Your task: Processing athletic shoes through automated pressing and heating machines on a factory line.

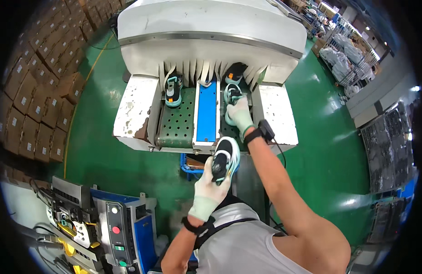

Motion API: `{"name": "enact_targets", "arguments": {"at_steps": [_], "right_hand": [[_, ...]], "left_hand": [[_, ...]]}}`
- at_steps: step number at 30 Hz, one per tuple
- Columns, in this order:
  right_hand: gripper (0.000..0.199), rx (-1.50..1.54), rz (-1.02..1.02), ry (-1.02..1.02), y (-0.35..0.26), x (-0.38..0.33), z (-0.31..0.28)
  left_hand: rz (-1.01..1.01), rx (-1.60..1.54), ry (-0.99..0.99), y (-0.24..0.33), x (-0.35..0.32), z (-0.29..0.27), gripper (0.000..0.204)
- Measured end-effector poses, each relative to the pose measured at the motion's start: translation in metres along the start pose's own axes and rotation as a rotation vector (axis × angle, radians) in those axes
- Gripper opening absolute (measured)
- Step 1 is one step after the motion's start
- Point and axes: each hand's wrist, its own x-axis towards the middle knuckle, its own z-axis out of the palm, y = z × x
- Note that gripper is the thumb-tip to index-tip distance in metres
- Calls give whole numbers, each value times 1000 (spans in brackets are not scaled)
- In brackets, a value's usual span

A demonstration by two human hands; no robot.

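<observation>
Two gloved hands are on shoes; the left grip [210,189] pinches a held shoe [226,160] (black, white and mint green) between thumb and fingers; the right grip [240,114] touches a mint shoe [232,94] on the right belt [247,91], but its fingertips are hidden, so I cannot tell if it pinches. The held shoe is up in the air, near the front edge of the machine; its long side points away from the body and leans a bit to the right; the right belt lies ahead of it, and the right grip is nearer to that belt. The mint shoe lies lengthwise along its belt; past it, a dark shoe [236,71] sits at the hanging flaps [192,71]. A blue strip [206,114] runs between the right belt and the left belt [181,123], which has holes; another shoe [173,93] lies there, close to the flaps. Farther out, brown boxes [26,102] stand stacked on the left; a button panel [116,223] is at the lower left.
</observation>
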Motion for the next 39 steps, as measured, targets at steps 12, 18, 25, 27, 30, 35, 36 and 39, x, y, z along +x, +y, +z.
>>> {"name": "enact_targets", "arguments": {"at_steps": [12, 18, 25, 27, 30, 35, 36, 39], "right_hand": [[78, 60, 74, -211, -10, 33, -3], [50, 9, -10, -58, 18, 191, 2], [44, -458, -332, -14, 44, 260, 55], [43, -450, -338, -28, 42, 257, 52], [42, -440, -345, -43, 42, 252, 44], [40, -460, -346, -33, 38, 243, 21], [39, -475, -353, -37, 38, 236, 17], [39, -567, -392, -92, 38, 185, 2]], "left_hand": [[187, 307, -33, -24, 87, 71, 80], [167, 217, -64, -14, 91, 84, 77], [171, 208, -46, -15, 93, 77, 78], [100, 189, -85, -7, 95, 69, 77], [85, 200, -109, -7, 101, 71, 76], [171, 262, -95, -7, 112, 93, 79], [175, 259, -93, -5, 113, 95, 79], [145, 288, -83, -1, 117, 100, 80]]}}
